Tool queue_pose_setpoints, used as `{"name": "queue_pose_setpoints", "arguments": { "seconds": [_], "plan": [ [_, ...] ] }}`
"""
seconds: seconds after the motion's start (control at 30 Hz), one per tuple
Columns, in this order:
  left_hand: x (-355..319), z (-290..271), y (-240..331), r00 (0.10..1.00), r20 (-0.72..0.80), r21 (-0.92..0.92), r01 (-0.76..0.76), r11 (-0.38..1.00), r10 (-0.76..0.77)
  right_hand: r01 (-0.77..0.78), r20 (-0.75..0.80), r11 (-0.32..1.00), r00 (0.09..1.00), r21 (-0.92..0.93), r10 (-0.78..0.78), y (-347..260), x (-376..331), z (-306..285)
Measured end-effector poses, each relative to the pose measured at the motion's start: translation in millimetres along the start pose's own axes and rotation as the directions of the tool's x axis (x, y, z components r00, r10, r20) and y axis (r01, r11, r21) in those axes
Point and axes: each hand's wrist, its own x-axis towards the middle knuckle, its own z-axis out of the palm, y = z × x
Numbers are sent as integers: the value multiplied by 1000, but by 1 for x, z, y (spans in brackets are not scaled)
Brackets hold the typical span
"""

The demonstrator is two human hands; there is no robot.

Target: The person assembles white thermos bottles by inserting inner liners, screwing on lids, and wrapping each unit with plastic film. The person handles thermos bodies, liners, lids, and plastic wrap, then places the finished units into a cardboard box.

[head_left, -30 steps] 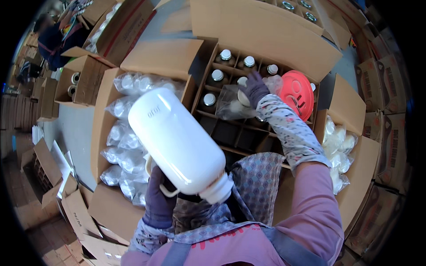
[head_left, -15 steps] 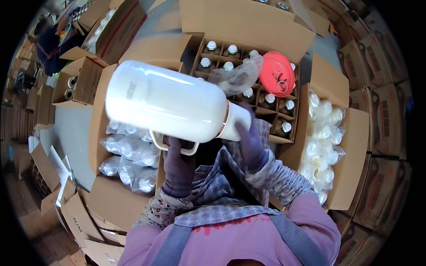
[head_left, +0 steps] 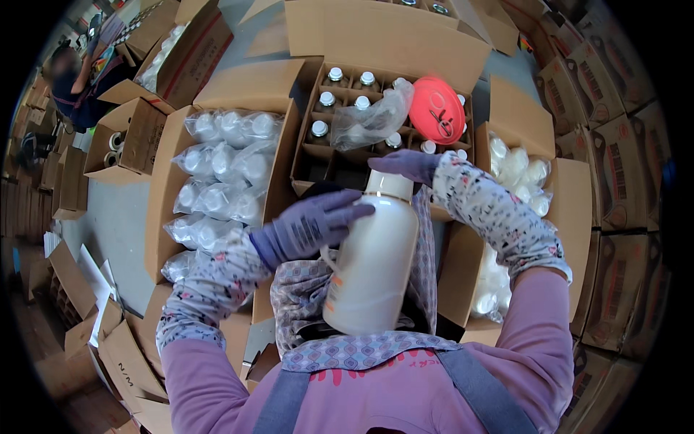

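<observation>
Handling the cap seems the step: the right hand covers it, grip unclear; the left hand's outstretched fingers touch the white handled flask, near the divided carton's near edge; turning calls for steadying.

Beside you rises a stack of brown cartons; left of it, across a grey surface, you have more piled cardboard in dim light.
</observation>
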Motion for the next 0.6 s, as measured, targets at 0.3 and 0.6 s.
{"name": "queue_pose_setpoints", "arguments": {
  "seconds": [0.3,0.6],
  "plan": [
    [-40,17,17,934,-213,-267,227,937,-287,-118,-228,810,973,-574,-20,-40,143,-4],
    [-55,75,-49,85,-111,-833,535,140,-990,-74,-479,972,877,-221,-42,23,225,23]
  ]
}}
